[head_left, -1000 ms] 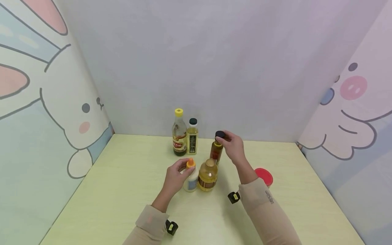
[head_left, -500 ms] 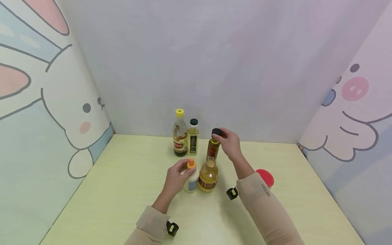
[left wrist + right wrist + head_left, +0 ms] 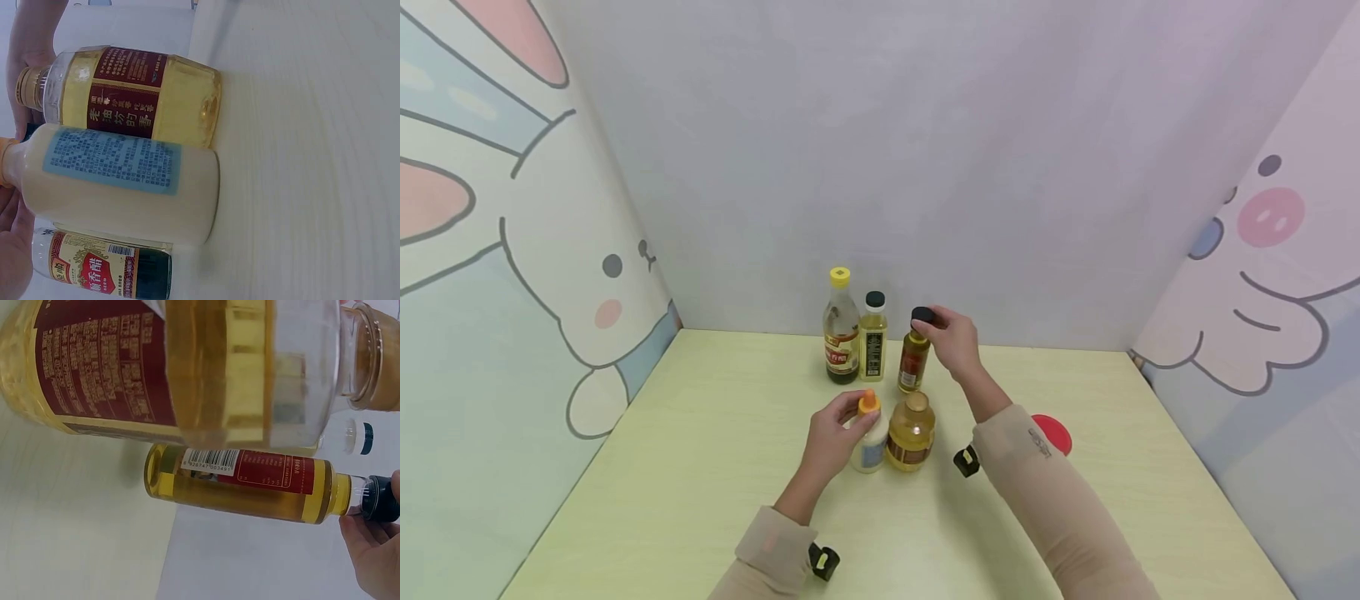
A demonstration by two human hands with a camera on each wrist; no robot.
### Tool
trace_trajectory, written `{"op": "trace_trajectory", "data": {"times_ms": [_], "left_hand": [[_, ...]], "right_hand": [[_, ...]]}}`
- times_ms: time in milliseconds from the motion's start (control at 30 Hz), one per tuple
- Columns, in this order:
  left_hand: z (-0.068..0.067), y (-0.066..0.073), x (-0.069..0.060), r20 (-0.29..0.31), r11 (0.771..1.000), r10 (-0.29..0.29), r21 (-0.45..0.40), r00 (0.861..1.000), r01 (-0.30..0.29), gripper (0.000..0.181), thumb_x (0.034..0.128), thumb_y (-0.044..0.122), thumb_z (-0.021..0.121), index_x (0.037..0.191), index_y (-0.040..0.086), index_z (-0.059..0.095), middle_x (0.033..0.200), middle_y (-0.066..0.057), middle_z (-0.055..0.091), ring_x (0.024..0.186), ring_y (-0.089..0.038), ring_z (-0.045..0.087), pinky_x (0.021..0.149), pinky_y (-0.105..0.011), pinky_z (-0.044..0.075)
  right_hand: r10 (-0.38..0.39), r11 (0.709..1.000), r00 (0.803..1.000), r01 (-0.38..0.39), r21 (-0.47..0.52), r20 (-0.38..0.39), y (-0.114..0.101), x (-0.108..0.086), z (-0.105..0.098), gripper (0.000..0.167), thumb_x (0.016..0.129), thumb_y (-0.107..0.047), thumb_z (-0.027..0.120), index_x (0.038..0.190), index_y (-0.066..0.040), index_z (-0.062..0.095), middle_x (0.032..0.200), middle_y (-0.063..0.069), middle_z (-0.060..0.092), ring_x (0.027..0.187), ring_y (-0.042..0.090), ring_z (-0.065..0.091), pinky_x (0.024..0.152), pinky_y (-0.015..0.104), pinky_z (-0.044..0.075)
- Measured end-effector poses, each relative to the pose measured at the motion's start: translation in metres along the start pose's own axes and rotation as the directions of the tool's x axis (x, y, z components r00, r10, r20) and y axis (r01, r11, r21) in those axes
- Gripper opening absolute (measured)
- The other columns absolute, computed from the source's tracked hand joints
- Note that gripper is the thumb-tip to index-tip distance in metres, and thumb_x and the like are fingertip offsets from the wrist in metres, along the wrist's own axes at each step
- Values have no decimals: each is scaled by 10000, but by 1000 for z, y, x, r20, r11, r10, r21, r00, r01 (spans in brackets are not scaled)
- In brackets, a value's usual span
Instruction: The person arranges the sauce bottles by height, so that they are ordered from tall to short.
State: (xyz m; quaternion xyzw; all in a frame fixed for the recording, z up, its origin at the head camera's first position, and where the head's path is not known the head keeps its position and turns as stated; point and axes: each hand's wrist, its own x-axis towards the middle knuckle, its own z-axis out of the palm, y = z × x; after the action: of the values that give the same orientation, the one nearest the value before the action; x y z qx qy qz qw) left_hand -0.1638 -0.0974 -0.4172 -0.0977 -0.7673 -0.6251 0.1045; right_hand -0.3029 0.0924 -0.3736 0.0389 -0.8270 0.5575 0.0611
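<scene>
Two pinch grips: left hand point(image 3: 831, 433) holds white bottle point(image 3: 871, 454) by orange cap point(image 3: 869, 402), right hand point(image 3: 957, 340) holds oil bottle point(image 3: 913, 365) by black cap point(image 3: 921, 315), behind squat bottle point(image 3: 911, 435). Top holds probably dodge the crowded sides. White bottle upright on surface point(image 3: 715, 433); oil bottle's base contact unclear.

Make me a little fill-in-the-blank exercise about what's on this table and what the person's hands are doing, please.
1. The left hand holds the white bottle by its ____ top.
2. The right hand grips the ____ cap of the slim red-labelled bottle.
3. In the head view, the squat golden bottle stands just to the ____ of the white bottle.
4. The tall bottle at the back has a ____ lid.

Missing words: orange; black; right; yellow.
</scene>
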Motion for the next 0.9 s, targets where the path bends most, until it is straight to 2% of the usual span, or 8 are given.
{"op": "trace_trajectory", "data": {"times_ms": [367, 667, 900], "left_hand": [[0, -3, 0, 4, 1000, 5, -1, 1000, -5, 297, 903, 28, 690, 1171, -80, 617, 1130, -214, 652, 1082, -378, 612, 929, -475, 489], [1, -5, 1, 13, 1000, 13, 6, 1000, -13, 294, 908, 40, 688, 1174, -67, 620, 1135, -212, 652, 1079, -378, 614, 921, -507, 488], [0, -3, 0, 9, 1000, 11, 17, 1000, -11, 300, 907, 45, 691, 1177, -63, 621, 1137, -204, 655, 1077, -370, 616, 919, -504, 490]], "right_hand": [[-10, 1000, 999, 10, -4, 39, 8, 11, 8, 427, 944, -175, 674, 1321, 3, 581, 1245, 195, 616, 1160, 297, 571, 968, 409, 469], [-70, 997, 995, 72, -30, 70, 16, 21, 13, 419, 948, -197, 671, 1313, -9, 590, 1233, 191, 623, 1140, 293, 585, 946, 412, 483], [-99, 994, 987, 105, -38, 124, 21, 28, 20, 423, 946, -208, 674, 1310, -10, 591, 1204, 191, 635, 1106, 295, 601, 924, 419, 496]]}}
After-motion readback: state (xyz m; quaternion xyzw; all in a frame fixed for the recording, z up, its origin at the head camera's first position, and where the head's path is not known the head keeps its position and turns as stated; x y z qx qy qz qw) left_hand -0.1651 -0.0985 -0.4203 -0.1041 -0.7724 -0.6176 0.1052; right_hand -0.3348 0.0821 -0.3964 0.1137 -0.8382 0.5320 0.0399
